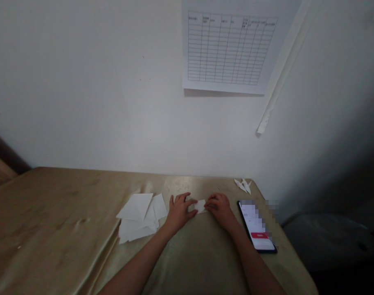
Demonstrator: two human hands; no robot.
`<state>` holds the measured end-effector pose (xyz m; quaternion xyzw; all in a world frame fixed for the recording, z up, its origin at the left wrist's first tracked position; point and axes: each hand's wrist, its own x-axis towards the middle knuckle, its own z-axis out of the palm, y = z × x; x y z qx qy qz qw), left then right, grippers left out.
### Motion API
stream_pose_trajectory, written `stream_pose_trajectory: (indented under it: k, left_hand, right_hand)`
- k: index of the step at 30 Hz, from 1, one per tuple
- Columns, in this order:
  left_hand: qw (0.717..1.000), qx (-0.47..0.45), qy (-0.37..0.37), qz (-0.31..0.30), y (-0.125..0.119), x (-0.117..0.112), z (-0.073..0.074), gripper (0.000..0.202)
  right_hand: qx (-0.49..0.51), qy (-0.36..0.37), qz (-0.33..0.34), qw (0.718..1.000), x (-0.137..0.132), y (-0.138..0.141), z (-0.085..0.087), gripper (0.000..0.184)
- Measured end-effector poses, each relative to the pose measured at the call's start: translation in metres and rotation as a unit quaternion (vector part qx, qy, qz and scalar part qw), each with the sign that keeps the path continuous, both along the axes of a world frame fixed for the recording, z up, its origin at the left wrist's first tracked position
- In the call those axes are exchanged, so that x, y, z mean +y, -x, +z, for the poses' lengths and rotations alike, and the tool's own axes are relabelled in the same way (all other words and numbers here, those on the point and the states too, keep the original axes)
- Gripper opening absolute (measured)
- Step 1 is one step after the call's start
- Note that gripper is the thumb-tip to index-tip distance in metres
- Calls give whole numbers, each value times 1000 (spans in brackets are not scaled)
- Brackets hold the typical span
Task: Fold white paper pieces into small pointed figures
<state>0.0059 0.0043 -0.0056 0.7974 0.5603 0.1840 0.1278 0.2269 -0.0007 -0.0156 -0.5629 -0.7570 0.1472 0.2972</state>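
A small piece of white paper (201, 206), seemingly folded, lies between my two hands just above the table. The thumb and index finger of my left hand (181, 209) close on its left edge, while the other fingers of that hand are raised and bent. At its right edge, my right hand (220, 208) pinches the paper with curled fingertips. Exact folds in the paper are too small to make out. Left of my left hand, a loose pile of white paper sheets (137, 208) overlaps at different angles.
A phone (257, 225) with a lit screen lies right of my right forearm. Small folded white paper pieces (243, 186) rest at the table's back right corner. The brown-covered table (67, 213) meets a white wall, where a printed sheet with a grid (226, 49) hangs.
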Motion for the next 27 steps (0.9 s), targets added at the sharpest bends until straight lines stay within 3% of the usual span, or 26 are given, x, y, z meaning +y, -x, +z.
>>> stream_pose_trajectory:
  k: [7, 16, 27]
  left_hand:
    - [1000, 14, 3, 4, -1, 0, 4, 46]
    - [1000, 15, -6, 0, -1, -3, 3, 26]
    - [1000, 23, 6, 16, -2, -1, 5, 48]
  right_hand:
    - [-12, -17, -22, 1000, 6, 2, -11, 12]
    - [-34, -22, -37, 999, 9, 3, -12, 11]
    - [-28, -5, -89, 996, 8, 14, -9, 8]
